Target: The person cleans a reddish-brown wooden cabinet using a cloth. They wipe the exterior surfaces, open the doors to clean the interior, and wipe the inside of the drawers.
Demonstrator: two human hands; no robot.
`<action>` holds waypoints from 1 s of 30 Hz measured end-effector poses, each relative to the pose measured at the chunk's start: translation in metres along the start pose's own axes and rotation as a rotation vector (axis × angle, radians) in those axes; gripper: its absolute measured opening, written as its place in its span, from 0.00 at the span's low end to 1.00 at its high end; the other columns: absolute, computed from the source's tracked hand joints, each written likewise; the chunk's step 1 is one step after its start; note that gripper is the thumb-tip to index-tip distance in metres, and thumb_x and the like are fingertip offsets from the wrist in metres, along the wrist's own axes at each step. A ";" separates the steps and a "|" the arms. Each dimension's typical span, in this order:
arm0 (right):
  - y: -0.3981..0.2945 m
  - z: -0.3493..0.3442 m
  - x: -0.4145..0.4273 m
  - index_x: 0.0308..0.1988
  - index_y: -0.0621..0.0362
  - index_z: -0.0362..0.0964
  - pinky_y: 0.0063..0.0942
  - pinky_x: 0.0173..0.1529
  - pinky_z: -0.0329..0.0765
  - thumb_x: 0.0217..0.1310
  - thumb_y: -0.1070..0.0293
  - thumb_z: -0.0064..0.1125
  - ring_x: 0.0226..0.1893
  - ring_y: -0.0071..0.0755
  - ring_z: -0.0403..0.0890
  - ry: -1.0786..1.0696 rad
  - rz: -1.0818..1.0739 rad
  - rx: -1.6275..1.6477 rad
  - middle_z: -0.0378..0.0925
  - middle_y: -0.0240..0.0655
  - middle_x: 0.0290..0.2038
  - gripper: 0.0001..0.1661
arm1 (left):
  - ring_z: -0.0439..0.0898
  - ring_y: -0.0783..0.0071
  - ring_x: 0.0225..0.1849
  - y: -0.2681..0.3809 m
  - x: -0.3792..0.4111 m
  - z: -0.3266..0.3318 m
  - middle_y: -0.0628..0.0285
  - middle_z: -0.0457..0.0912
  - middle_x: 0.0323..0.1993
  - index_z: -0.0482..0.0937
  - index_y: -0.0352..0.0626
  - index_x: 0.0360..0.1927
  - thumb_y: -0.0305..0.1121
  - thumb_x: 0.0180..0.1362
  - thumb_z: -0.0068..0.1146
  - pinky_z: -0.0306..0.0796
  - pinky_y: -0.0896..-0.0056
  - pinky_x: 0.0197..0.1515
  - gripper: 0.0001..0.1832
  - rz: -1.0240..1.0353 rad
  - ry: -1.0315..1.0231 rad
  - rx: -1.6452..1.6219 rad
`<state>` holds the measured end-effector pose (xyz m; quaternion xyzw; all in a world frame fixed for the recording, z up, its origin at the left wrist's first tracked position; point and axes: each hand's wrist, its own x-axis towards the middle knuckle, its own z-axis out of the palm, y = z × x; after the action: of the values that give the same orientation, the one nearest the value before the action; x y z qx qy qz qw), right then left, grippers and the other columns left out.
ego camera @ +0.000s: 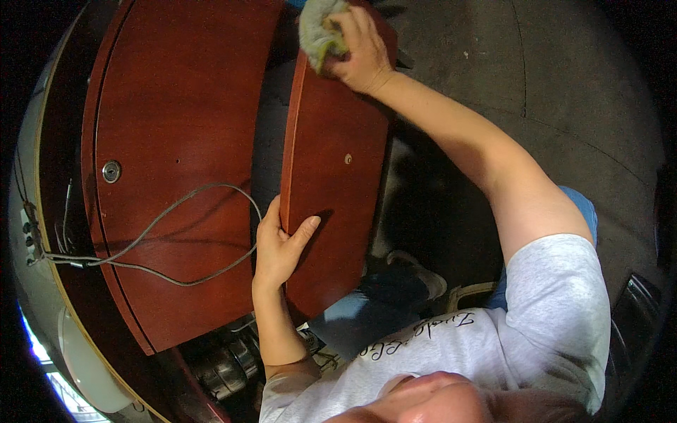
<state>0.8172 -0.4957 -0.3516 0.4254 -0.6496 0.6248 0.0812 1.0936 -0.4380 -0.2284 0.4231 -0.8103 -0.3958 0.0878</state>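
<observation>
My left hand (277, 251) grips the near part of the long edge of a reddish-brown wooden panel (338, 190), with its thumb on the face and its fingers behind the edge. At the top of the view, my right hand (362, 50) holds a bunched pale green-grey cloth (321, 34) against the far part of the same panel. A small round fitting or hole (348, 158) shows in the panel's face. To the left is a wider reddish-brown wooden panel (185, 116) with a round metal lock (111, 172). A dark gap separates the two panels.
A thin grey cable (185, 283) loops over the wider panel from the left. A curved light edge (47, 227) runs down the far left. Dark shiny objects (227, 370) lie low, left of my body. Grey flooring (571, 79) with seams stretches to the right.
</observation>
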 end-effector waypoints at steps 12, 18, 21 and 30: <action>0.120 0.044 -0.036 0.57 0.66 0.58 0.45 0.53 0.69 0.58 0.47 0.47 0.50 0.56 0.71 -0.096 0.996 0.055 0.69 0.57 0.50 0.37 | 0.75 0.68 0.47 -0.006 0.001 -0.006 0.55 0.76 0.47 0.65 0.35 0.57 0.37 0.54 0.63 0.69 0.67 0.50 0.30 -0.028 -0.015 0.080; 0.069 0.007 0.026 0.51 0.62 0.65 0.44 0.53 0.68 0.58 0.51 0.49 0.48 0.55 0.72 0.281 0.205 0.014 0.70 0.52 0.48 0.29 | 0.75 0.69 0.46 -0.002 0.003 -0.001 0.54 0.77 0.47 0.67 0.35 0.55 0.36 0.53 0.63 0.69 0.68 0.49 0.29 -0.004 0.002 0.108; 0.032 -0.005 0.046 0.55 0.57 0.56 0.43 0.51 0.65 0.54 0.63 0.56 0.50 0.52 0.65 0.165 0.237 0.119 0.61 0.47 0.51 0.30 | 0.76 0.70 0.45 -0.003 -0.002 0.001 0.54 0.78 0.45 0.69 0.33 0.53 0.33 0.53 0.63 0.69 0.70 0.50 0.26 -0.020 0.026 0.094; 0.145 0.023 -0.017 0.55 0.66 0.59 0.45 0.53 0.70 0.58 0.51 0.50 0.50 0.58 0.72 0.029 0.671 -0.046 0.69 0.58 0.50 0.34 | 0.75 0.72 0.45 0.004 0.002 0.001 0.56 0.78 0.44 0.69 0.33 0.52 0.34 0.53 0.63 0.68 0.71 0.50 0.26 0.004 0.004 0.074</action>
<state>0.7425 -0.5287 -0.4752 0.1770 -0.7661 0.6080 -0.1102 1.0893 -0.4381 -0.2264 0.4253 -0.8250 -0.3645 0.0745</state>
